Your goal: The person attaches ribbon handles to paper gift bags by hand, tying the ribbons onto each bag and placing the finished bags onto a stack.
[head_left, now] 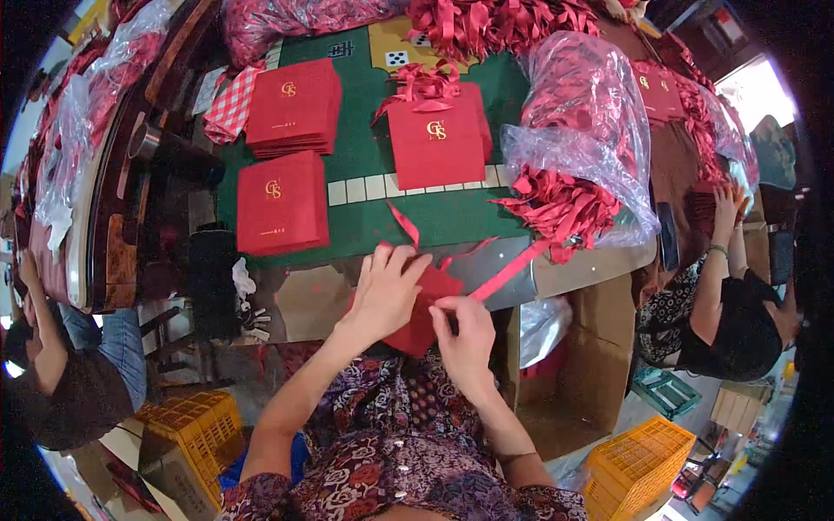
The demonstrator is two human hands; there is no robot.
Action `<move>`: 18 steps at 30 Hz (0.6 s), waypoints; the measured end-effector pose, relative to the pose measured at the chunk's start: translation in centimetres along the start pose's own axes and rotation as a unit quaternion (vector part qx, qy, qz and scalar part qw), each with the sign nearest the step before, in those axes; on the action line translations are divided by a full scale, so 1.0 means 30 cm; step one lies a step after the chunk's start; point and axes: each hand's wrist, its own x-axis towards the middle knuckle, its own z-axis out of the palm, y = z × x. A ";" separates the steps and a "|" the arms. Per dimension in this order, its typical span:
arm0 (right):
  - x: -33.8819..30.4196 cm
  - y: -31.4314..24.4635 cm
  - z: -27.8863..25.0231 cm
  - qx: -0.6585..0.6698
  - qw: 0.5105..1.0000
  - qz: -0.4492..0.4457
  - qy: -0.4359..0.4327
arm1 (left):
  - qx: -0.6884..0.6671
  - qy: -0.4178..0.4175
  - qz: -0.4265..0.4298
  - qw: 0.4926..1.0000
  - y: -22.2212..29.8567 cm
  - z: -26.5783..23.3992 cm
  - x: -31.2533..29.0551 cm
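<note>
A red piece that looks like a paper gift bag (415, 332) is tilted at the near edge of the table, partly covered by my hands. My left hand (387, 291) grips it from above with curled fingers. A loose red ribbon (405, 224) sticks up beyond my left fingertips. On the other side my right hand (465, 334) is closed in a pinch at a red ribbon strip (508, 271), which runs toward a ribbon bundle (565, 204). The bundle spills from a clear plastic bag (586, 104). What lies between my right fingertips is partly hidden.
Two stacks of flat red bags, a far one (291, 104) and a near one (280, 204), sit on the green table mat (365, 230). Handled bags (437, 152) lie mid-table. A cardboard box (573, 382) and yellow crates (638, 464) stand below. Other people work at both sides.
</note>
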 end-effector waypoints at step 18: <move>0.089 0.017 0.062 0.144 0.974 0.167 -0.050 | -0.084 -0.017 -0.088 0.992 -0.029 -0.043 -0.035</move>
